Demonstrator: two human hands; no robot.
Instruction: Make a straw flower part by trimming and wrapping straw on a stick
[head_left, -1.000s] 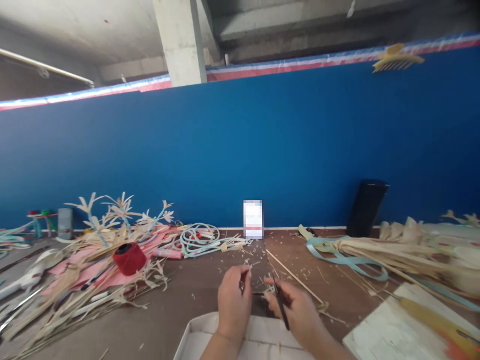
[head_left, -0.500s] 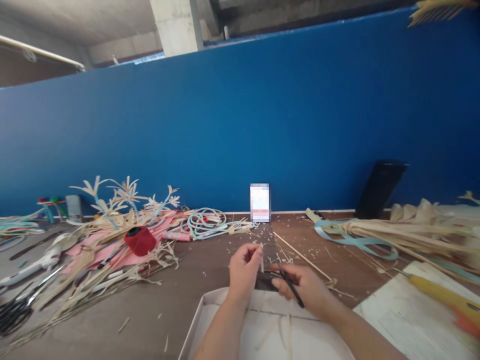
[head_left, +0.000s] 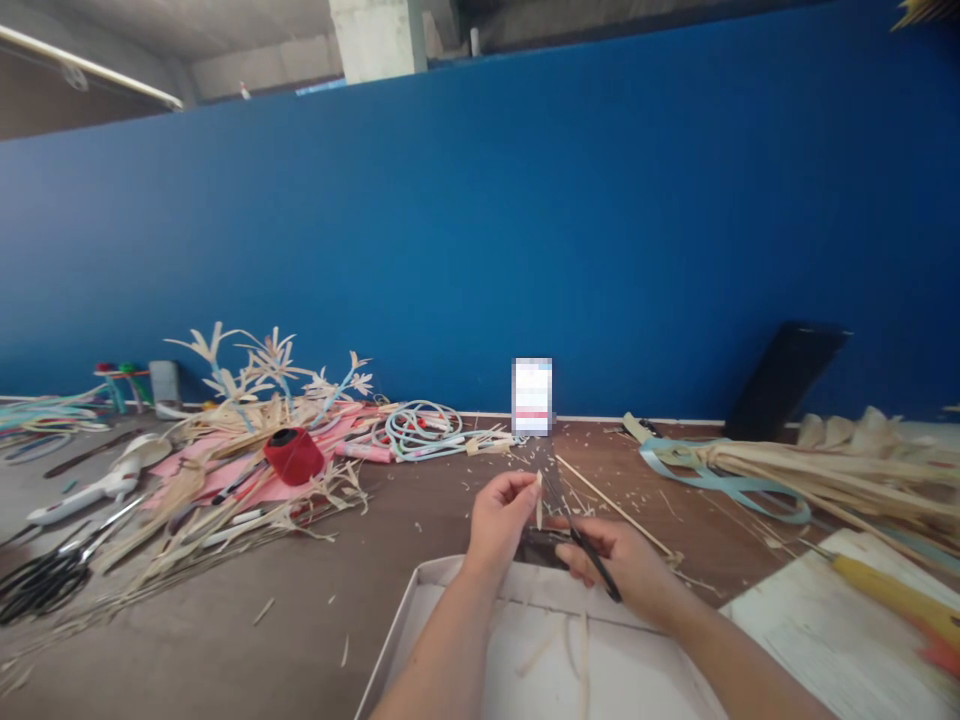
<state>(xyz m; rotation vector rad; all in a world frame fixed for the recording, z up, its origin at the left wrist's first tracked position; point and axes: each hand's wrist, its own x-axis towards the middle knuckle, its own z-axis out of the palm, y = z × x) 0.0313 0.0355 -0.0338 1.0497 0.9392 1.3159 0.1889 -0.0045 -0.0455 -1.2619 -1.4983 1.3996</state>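
Between thumb and fingertips, my left hand (head_left: 499,525) pinches a short pale strip (head_left: 539,500) that looks like dried plant leaf, held upright. Close to its right, my right hand (head_left: 611,555) is closed round black-handled scissors (head_left: 596,562), whose dark blades point up and away beside the strip. I cannot tell whether the blades touch it. Both wrists are above a shallow white box (head_left: 442,572), in which a few pale strips (head_left: 583,660) lie. Small pale clippings are scattered over the brown table beyond my hands.
Left are a red thread spool (head_left: 295,457), leaf-strip flowers (head_left: 274,355), a white glue gun (head_left: 112,490) and more scissors (head_left: 52,580). A phone (head_left: 532,398) leans on the blue wall (head_left: 480,200). Right lie a strip bundle (head_left: 780,465), a thin stick (head_left: 611,503) and a yellow-handled tool (head_left: 885,590).
The whole view has shifted slightly, with things appearing a little further right and mostly higher. Both hands keep their grips on the strip and the scissors.
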